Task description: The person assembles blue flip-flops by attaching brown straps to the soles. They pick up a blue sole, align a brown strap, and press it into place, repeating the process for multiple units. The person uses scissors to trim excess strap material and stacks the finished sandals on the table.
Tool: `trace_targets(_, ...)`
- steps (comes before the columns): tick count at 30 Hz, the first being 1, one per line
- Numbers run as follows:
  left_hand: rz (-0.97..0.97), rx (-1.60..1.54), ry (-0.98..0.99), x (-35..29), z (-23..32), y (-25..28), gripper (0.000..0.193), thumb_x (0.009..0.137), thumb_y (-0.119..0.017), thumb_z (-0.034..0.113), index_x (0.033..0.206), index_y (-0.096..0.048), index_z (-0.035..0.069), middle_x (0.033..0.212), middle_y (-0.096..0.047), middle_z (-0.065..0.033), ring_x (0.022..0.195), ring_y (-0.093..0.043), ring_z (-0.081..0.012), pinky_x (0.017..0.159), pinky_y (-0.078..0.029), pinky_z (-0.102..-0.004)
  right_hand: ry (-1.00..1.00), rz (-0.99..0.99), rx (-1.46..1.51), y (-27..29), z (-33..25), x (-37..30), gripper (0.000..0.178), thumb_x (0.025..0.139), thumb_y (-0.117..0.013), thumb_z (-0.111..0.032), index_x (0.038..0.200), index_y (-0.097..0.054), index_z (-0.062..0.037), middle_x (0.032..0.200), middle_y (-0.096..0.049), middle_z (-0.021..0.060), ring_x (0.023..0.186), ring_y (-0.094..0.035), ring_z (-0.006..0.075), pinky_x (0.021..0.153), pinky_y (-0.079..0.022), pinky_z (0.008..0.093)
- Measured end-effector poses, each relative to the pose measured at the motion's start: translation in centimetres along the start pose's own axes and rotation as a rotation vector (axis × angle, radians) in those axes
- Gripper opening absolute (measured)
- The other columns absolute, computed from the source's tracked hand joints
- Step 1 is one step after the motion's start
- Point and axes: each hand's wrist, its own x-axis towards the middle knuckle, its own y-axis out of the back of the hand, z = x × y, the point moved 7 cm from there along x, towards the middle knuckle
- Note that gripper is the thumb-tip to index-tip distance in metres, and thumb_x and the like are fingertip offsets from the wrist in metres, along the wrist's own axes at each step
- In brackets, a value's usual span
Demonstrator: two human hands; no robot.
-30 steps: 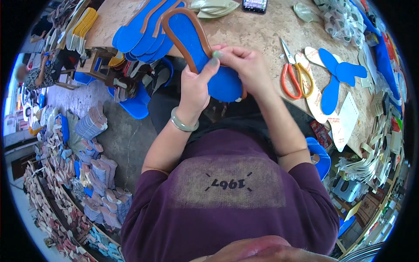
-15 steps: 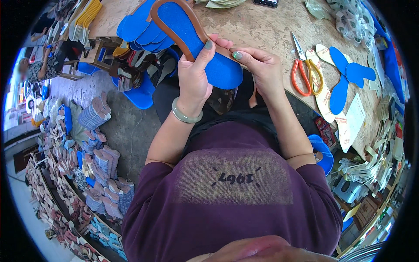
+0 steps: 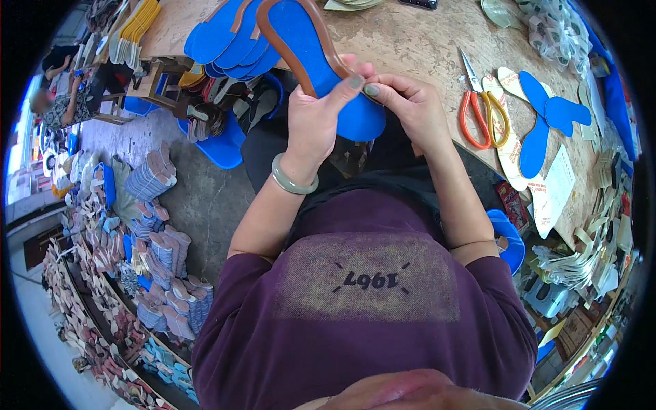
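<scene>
A blue insole point(image 3: 301, 39) with a brown strip point(image 3: 326, 42) along its edge is held up over the table's near edge. My left hand point(image 3: 320, 113) grips it from the left, thumb on the blue face. At the insole's right edge, the fingers of my right hand point(image 3: 410, 106) pinch the brown strip, close to the left fingertips. The blue end of the insole nearest me shows no brown along its rim. Part of the strip behind my right hand is hidden.
Scissors point(image 3: 482, 113) with red and yellow handles lie on the wooden table point(image 3: 424, 41). Several blue insoles point(image 3: 222, 41) are piled at the far left; more blue pieces point(image 3: 536, 147) lie right. Blue bins point(image 3: 229, 140) stand below. Stacked insoles point(image 3: 160, 246) fill the left floor. Another person point(image 3: 65, 102) is far left.
Both hands and the insole have shifted slightly right. The loose strip end that hung below my right hand is now mostly hidden behind it.
</scene>
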Motion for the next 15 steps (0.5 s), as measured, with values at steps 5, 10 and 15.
trace_targets(5, -0.023, 0.167, -0.040, 0.3, 0.5, 0.2, 0.019, 0.085, -0.068, 0.006, 0.100, -0.063, -0.003, 0.096, -0.068, -0.0110, 0.088, -0.065, -0.0148, 0.082, -0.052, -0.0267, 0.091, -0.011, -0.069, -0.3, -0.3, 0.0, 0.021, 0.084, -0.069, -0.016, 0.098, -0.070, -0.0009, 0.086, -0.069, 0.0027, 0.081, -0.060, 0.0073, 0.075, -0.049, 0.0235)
trace_targets(10, -0.236, 0.279, 0.032, 0.4, 0.8, 0.2, 0.023, 0.085, -0.066, 0.005, 0.106, -0.061, -0.002, 0.103, -0.066, -0.0128, 0.094, -0.063, -0.0176, 0.084, -0.051, -0.0302, 0.043, -0.046, 0.257, -0.6, -0.3, 0.0, 0.018, 0.082, -0.070, -0.011, 0.097, -0.070, -0.0007, 0.088, -0.069, 0.0014, 0.083, -0.060, 0.0076, 0.078, -0.049, 0.0245)
trace_targets(15, -0.237, 0.267, 0.061, 0.6, 0.7, 1.5, 0.023, 0.087, -0.063, 0.008, 0.108, -0.058, -0.002, 0.103, -0.065, -0.0137, 0.096, -0.063, -0.0209, 0.088, -0.050, -0.0337, -0.150, -0.161, 0.249, -1.4, 1.6, 1.0, 0.019, 0.086, -0.066, -0.014, 0.100, -0.070, -0.0023, 0.089, -0.068, 0.0018, 0.074, -0.057, 0.0045, 0.069, -0.047, 0.0207)
